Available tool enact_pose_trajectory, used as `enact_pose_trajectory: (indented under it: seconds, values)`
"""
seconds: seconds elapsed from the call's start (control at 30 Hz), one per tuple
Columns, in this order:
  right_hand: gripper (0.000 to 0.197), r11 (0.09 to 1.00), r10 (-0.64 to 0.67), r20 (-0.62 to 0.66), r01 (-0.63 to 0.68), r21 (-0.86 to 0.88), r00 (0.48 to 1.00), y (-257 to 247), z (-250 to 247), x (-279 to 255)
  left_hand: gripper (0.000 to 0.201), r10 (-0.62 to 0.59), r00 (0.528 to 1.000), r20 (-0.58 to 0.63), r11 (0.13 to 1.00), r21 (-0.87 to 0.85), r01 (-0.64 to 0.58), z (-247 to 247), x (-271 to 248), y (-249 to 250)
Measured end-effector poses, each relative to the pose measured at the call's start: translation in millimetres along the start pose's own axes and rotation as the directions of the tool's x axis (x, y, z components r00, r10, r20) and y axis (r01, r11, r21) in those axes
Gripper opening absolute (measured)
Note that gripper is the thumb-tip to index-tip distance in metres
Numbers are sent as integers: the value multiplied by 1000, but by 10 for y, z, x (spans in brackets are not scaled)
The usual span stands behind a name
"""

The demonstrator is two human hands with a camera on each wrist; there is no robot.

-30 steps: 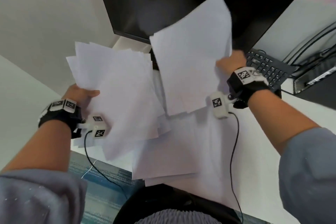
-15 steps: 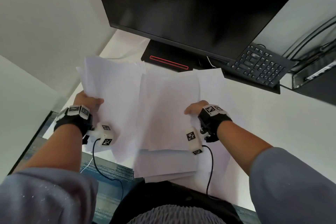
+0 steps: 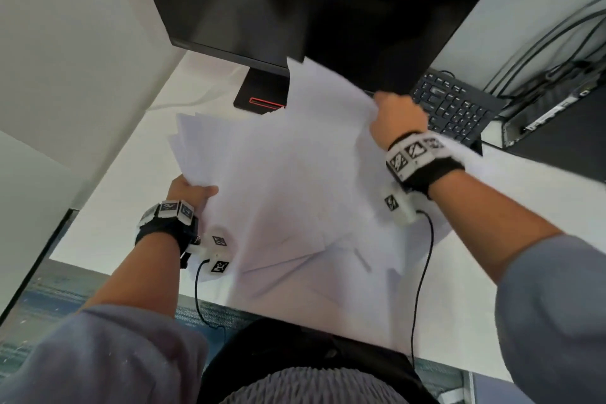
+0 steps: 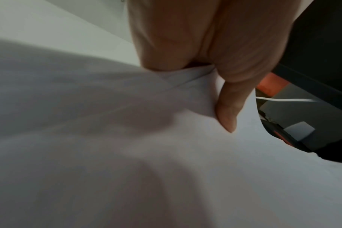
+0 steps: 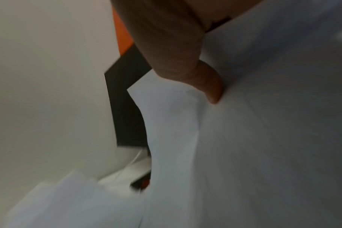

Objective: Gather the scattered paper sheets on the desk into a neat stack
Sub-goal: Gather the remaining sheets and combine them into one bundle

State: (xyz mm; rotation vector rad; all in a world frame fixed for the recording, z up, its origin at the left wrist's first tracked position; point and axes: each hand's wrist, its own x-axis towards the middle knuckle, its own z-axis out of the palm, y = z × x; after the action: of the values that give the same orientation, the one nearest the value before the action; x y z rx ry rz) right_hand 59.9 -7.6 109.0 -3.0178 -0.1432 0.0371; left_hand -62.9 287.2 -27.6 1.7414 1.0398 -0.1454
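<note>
A loose bundle of white paper sheets is held above the white desk, its edges fanned out and uneven. My left hand grips the bundle's left edge, thumb on top; the left wrist view shows that thumb pressing into the paper. My right hand pinches the upper right corner of the sheets, raised in front of the monitor. In the right wrist view the thumb lies on the paper. More sheets lie flat on the desk beneath.
A large black monitor fills the back, its stand with a red stripe behind the papers. A black keyboard leans at the right, with a dark box and cables beyond it. A white partition stands to the left.
My right hand has risen from the desk up toward the monitor, lifting sheets with it. The left hand has kept its grip and shifted slightly up and right.
</note>
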Motion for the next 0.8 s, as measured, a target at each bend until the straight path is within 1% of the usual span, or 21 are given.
enact_pose_trajectory:
  seconds: [0.07,0.13,0.2,0.23,0.3,0.33,0.37,0.4,0.43,0.47,0.5,0.57,0.6,0.63,0.67,0.7,0.73,0.8]
  values:
    - [30,999,-36,-107,36,1,994,14,-264,126,49,5,1000,12,1000,21,-5,76,-20,51]
    - [33,997,-55,-189,63,37,980,43,-496,232,50,-1,1000,23,1000,31,0,118,-35,97]
    - [39,983,-21,-235,63,174,972,115,-647,360,50,-8,999,41,999,46,6,152,-38,103]
    - [44,960,13,-247,57,274,969,155,-706,416,49,-9,999,45,998,56,6,158,-52,115]
    - [49,888,123,-234,-2,460,965,230,-756,506,47,-15,998,63,997,79,10,172,-75,114]
    - [48,837,160,-223,-13,546,962,250,-772,524,46,-21,997,77,997,80,15,180,-82,105]
    - [44,765,194,-206,-16,644,959,269,-776,529,46,-32,995,97,997,80,25,181,-83,94]
    - [38,674,228,-178,-23,738,957,257,-793,513,46,-36,993,117,996,81,26,178,-98,91]
    - [32,609,251,-142,-42,792,957,259,-794,494,46,-43,989,139,996,86,31,180,-111,87]
    - [26,580,255,-100,-69,812,962,248,-786,478,47,-59,987,151,996,76,47,173,-119,90]
    - [19,586,250,-47,-113,802,967,261,-742,466,48,-65,984,166,997,50,57,173,-130,94]
    - [20,595,221,89,-206,777,971,263,-601,444,56,-78,980,185,997,-2,79,150,-166,124]
    - [18,598,218,160,-261,758,963,276,-484,444,68,-111,974,200,993,-12,116,133,-170,134]
    - [14,616,224,222,-315,722,949,270,-341,427,86,-152,960,234,986,-27,162,105,-153,130]
    - [24,638,231,277,-360,681,933,285,-163,405,101,-201,936,288,969,-79,233,92,-118,103]
    - [35,657,238,332,-403,637,913,281,18,366,106,-229,913,336,939,-169,298,85,-57,59]
    - [39,685,235,378,-429,589,895,250,196,302,104,-237,905,352,907,-254,336,81,28,-2]
    - [34,749,230,442,-448,489,867,199,547,147,96,-235,898,371,867,-337,366,72,69,-18]
